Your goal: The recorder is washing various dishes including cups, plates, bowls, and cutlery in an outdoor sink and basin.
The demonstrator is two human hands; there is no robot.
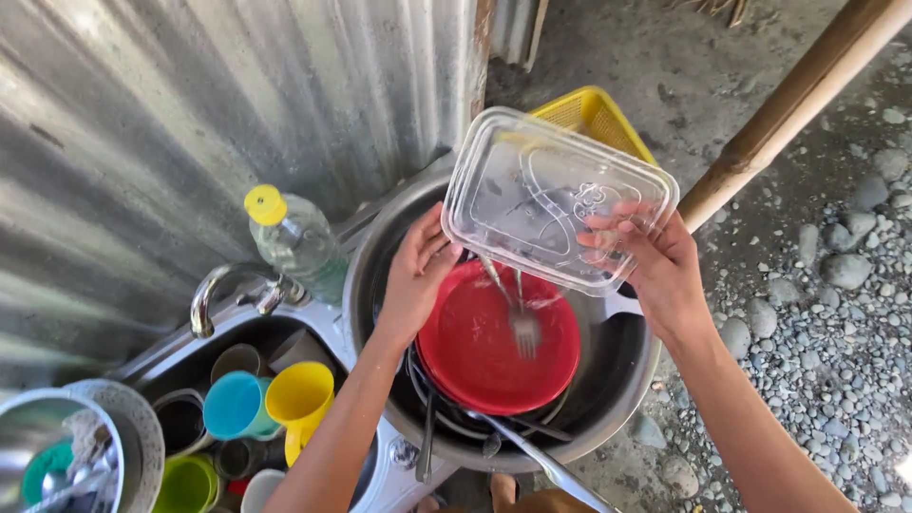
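My right hand (655, 261) grips a clear plastic rectangular container (541, 190) by its near edge, tilted above a large metal basin (627, 370). My left hand (416, 275) reaches to the container's left side, fingers at its lower corner; whether it grips it I cannot tell. Below, inside the basin, lies a red plate (475, 356) with a fork (522, 328) resting on it. Other utensils and dark dishes stick out from under the plate.
A plastic bottle (294, 237) with a yellow cap stands beside a tap (214, 294). The sink at left holds blue, yellow and green cups (299, 399). A yellow basket (594, 114) sits behind the basin. Corrugated metal wall behind, bamboo pole (798, 100) and gravel at right.
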